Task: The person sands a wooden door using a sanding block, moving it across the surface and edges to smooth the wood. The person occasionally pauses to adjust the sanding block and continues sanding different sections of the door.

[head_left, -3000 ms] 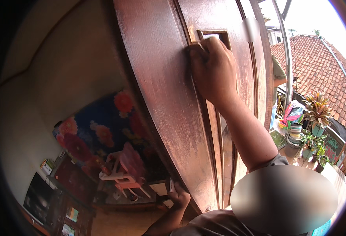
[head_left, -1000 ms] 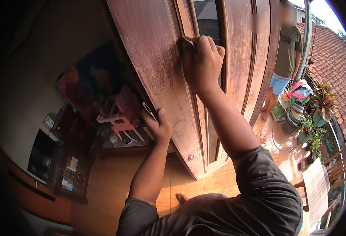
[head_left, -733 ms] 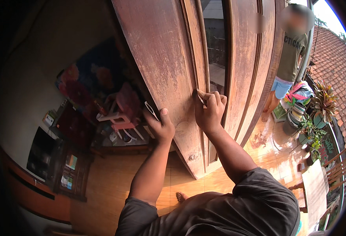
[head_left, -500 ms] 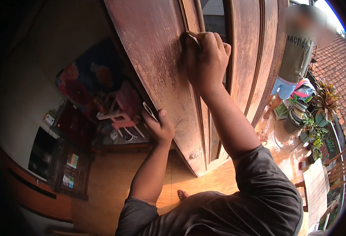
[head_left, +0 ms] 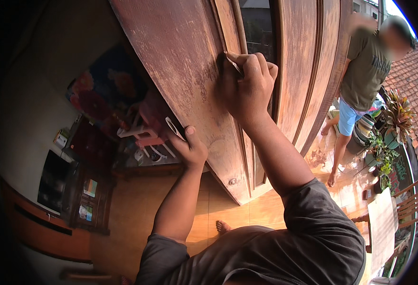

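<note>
A tall, worn reddish wooden door (head_left: 171,57) stands in front of me. My right hand (head_left: 249,90) presses a small folded piece of sandpaper (head_left: 231,61) flat against a moulded groove beside the door's glass pane. My left hand (head_left: 191,148) is lower down, with its fingers wrapped around the door's left edge and the thumb on the face. My bare foot (head_left: 222,226) shows on the orange tiled floor below.
Another person (head_left: 364,71) in a green shirt and blue shorts stands barefoot at the right. Potted plants (head_left: 390,128) and a wooden chair (head_left: 410,209) are behind them. Indoors, left, are a dark cabinet (head_left: 59,183), a pink plastic chair (head_left: 145,135) and a flowered cloth (head_left: 102,92).
My right hand has slid down the groove and back up with the sandpaper. My left hand came up from below to the door's edge and stays there. The other person has come further into view.
</note>
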{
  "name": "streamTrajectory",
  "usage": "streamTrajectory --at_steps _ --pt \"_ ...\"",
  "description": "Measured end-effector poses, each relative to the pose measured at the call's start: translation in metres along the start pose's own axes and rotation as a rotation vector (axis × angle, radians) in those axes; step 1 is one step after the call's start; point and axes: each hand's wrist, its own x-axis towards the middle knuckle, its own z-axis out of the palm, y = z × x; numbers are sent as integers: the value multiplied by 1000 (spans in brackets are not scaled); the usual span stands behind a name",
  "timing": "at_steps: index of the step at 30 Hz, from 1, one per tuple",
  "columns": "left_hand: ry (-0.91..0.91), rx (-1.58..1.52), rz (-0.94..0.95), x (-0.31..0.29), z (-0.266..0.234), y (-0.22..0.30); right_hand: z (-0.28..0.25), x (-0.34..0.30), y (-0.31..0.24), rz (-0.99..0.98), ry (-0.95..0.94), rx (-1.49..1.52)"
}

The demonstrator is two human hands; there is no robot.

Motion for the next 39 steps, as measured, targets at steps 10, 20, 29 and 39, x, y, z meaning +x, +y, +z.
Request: streamTrajectory --at_steps 10,20,29,39 --pt "16 102 81 2 0 -4 -60 -93 -13 118 -177 -4" --pt "51 115 89 2 1 -7 -45 -78 -5 137 -215 -29" --pt "43 71 65 3 4 -1 -24 -62 3 99 -146 0" --pt "86 347 79 7 0 5 -88 -145 -6 133 -240 -23"
